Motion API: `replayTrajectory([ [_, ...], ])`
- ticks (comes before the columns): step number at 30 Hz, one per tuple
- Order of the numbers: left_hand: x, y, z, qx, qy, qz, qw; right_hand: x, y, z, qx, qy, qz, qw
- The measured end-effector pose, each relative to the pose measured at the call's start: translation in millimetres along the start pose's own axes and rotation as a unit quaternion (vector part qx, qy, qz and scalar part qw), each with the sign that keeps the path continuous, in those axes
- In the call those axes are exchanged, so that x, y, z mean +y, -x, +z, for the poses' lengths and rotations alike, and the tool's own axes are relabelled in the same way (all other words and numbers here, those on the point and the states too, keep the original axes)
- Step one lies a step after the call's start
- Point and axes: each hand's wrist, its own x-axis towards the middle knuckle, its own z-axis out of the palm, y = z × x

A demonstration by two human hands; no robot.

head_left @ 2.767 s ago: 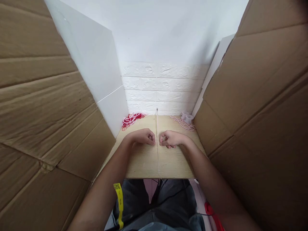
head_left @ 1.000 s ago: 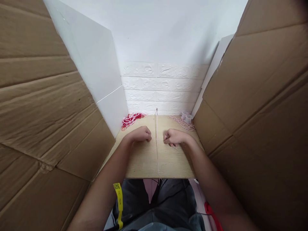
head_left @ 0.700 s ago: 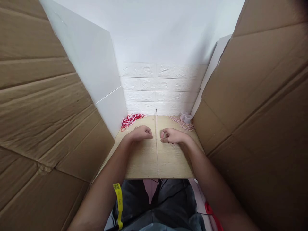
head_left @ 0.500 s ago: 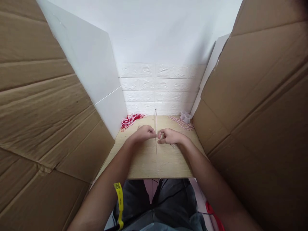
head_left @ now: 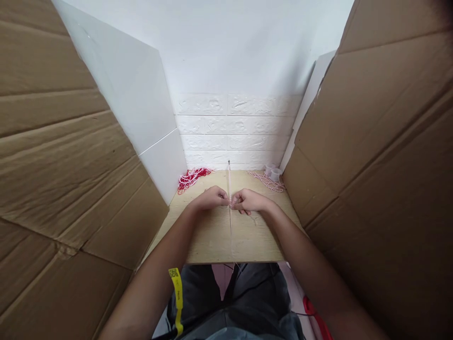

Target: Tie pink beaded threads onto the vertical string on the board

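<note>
A thin pale cord point(head_left: 231, 236) runs taut from a small hook point(head_left: 229, 162) at the foot of the wall, over the wooden board and past its front edge. On its left side, my left hand point(head_left: 215, 197) pinches at the cord with thumb and forefinger. From the right, my right hand point(head_left: 247, 200) meets it at the same spot, fingers curled in a pinch on thread. A loose thread end point(head_left: 255, 220) trails below the right hand onto the board. The exact strands between the fingertips are too small to make out.
On the wooden board point(head_left: 208, 241), a red and white cord bundle point(head_left: 193, 178) lies back left. Pink cords point(head_left: 267, 181) and clear round containers point(head_left: 275, 174) lie back right. Cardboard walls point(head_left: 67, 165) rise on both sides. A yellow tag point(head_left: 177, 293) hangs near my lap.
My right hand has closed in from a looser curl, its fingertips now at the cord. The thread end below it shows more plainly. My left hand has barely shifted.
</note>
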Motion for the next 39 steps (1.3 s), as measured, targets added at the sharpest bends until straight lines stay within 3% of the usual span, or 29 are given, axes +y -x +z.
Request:
replayTrajectory([
  [3,0.8,2.0,-1.9,-0.007,-0.011,-0.016,1.000,0.5,0.3,-1.2,-0.008,-0.022,0.000,1.000],
  [9,4.0,1.1,-0.4,-0.037,0.011,0.026,0.999,-2.3,-1.2,1.1,-0.001,0.004,0.021,1.000],
  [13,2.9,0.0,0.4,-0.040,0.009,0.019,0.999,-2.0,-2.1,2.0,0.006,0.013,0.020,1.000],
  [29,7.0,4.0,-1.6,0.005,0.002,-0.020,1.000,4.1,-2.7,2.5,0.029,0.017,-0.012,0.999],
  [39,7.2,4.1,-1.2,0.045,-0.008,-0.028,0.999,6.5,-4.7,2.3,0.082,0.053,-0.019,0.995],
])
